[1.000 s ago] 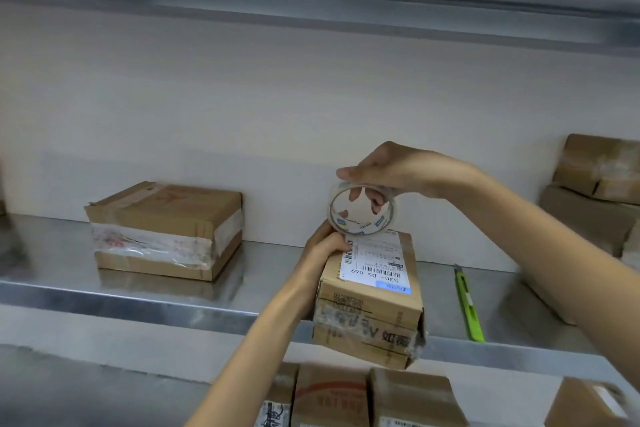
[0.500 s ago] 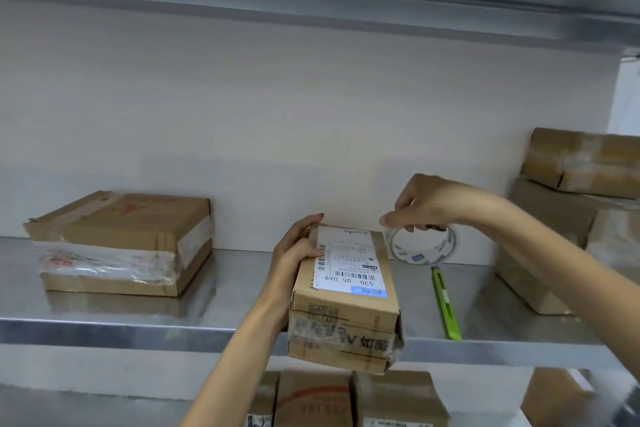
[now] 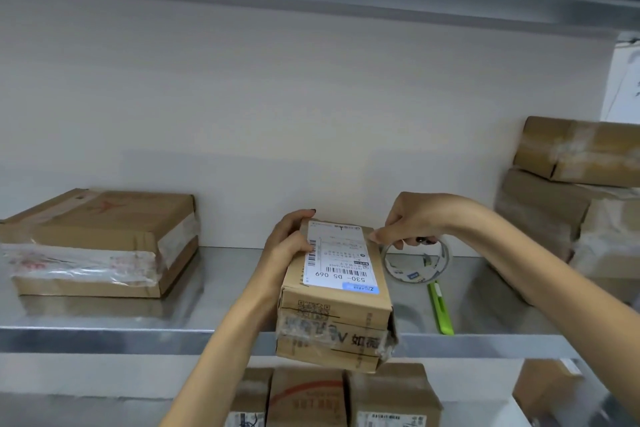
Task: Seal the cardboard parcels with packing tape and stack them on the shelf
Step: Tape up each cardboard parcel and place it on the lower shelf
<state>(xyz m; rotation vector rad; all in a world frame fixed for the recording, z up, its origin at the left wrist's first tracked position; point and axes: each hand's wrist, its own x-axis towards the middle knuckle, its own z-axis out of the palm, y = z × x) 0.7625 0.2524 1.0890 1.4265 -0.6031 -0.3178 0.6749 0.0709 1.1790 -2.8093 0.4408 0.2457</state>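
L hand (image 3: 287, 248) grips the labelled parcel (image 3: 334, 322) at its far left edge, fingers curled over the top, thumb on the label. R hand (image 3: 414, 218) has fingers hooked through the tape roll (image 3: 417, 265), thumb tip at the parcel's far right corner. Parcel sits on the metal shelf (image 3: 138, 326), near end overhanging the front lip. Green knife (image 3: 440, 308) lies just right of it. Taped box (image 3: 100, 239) well left; stacked parcels (image 3: 568, 184) far right; more boxes (image 3: 308, 399) on the level below.

The tape roll (image 3: 412, 276), held over the far end of the parcel (image 3: 336, 308) a second ago, has been carried right and down by the right grip (image 3: 415, 222). It now seems to stand on the shelf (image 3: 225, 291) just beside the parcel, behind the green cutter (image 3: 440, 308).
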